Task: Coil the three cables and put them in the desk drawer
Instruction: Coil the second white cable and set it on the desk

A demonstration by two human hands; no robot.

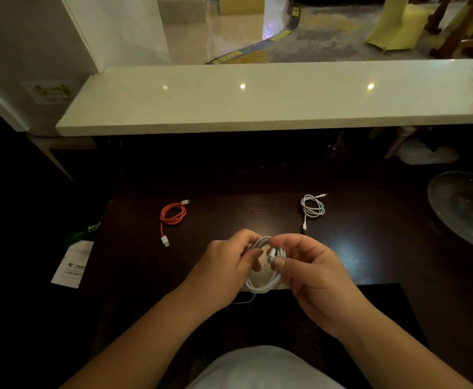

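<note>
A thick white cable (263,284) hangs in a coil over the near edge of the dark desk (243,211). My left hand (227,265) grips the coil's left side. My right hand (305,268) pinches one of its plug ends against the loops at the upper right. An orange cable (172,215) lies coiled on the desk at the left, its white plug tail pointing toward me. A thin white cable (312,206) lies coiled at the right with a short tail. No drawer shows in this view.
A white stone counter (257,108) runs across above the desk. A clear glass dish (465,206) sits at the right. A white leaflet (71,265) and a green package (84,231) lie to the left. White cloth (263,369) covers my lap at the bottom edge.
</note>
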